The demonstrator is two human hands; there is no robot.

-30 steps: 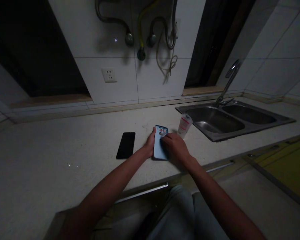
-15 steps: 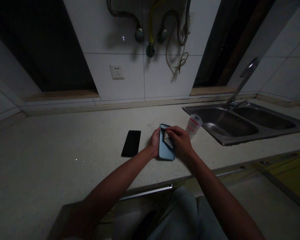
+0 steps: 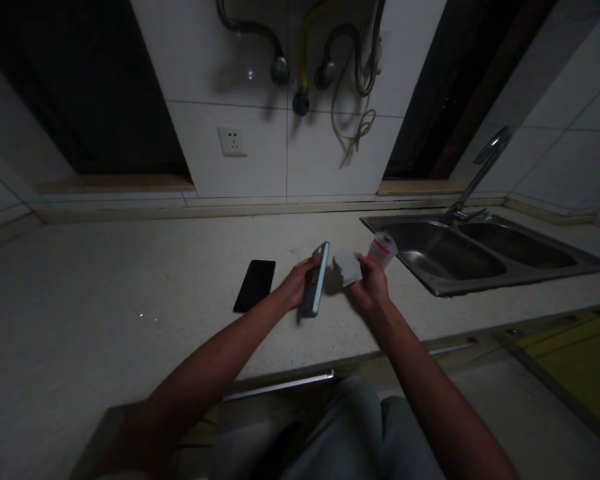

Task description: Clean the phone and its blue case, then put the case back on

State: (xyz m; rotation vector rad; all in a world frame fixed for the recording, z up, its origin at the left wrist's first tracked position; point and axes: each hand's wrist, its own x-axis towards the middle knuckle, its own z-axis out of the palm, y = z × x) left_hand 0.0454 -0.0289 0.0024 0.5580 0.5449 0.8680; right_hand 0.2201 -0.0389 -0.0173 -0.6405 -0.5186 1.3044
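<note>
My left hand (image 3: 296, 281) is closed around a phone in a light blue case (image 3: 321, 280), tipped up on its long edge above the counter. In my right hand (image 3: 371, 285) is a thin white wipe (image 3: 347, 266), pinched by its edge and spread out to the left, apart from the phone. A second phone (image 3: 255, 285), black and flat, lies on the counter left of my left hand. Just behind my right hand stands a clear plastic cup (image 3: 382, 249) with red print, partly covered by the fingers.
A double steel sink (image 3: 443, 285) with a curved faucet (image 3: 485, 167) is set into the pale counter (image 3: 105, 287) at the right. Hoses with valves (image 3: 279, 68) and a looped cord (image 3: 363, 130) hang on the tiled wall, near a socket (image 3: 232, 141). A drawer handle (image 3: 280, 387) runs below the front edge.
My right hand has lifted the wipe off the phone and moved right, and the wipe is now opened out. My left hand has tilted the phone from facing up to edge-on.
</note>
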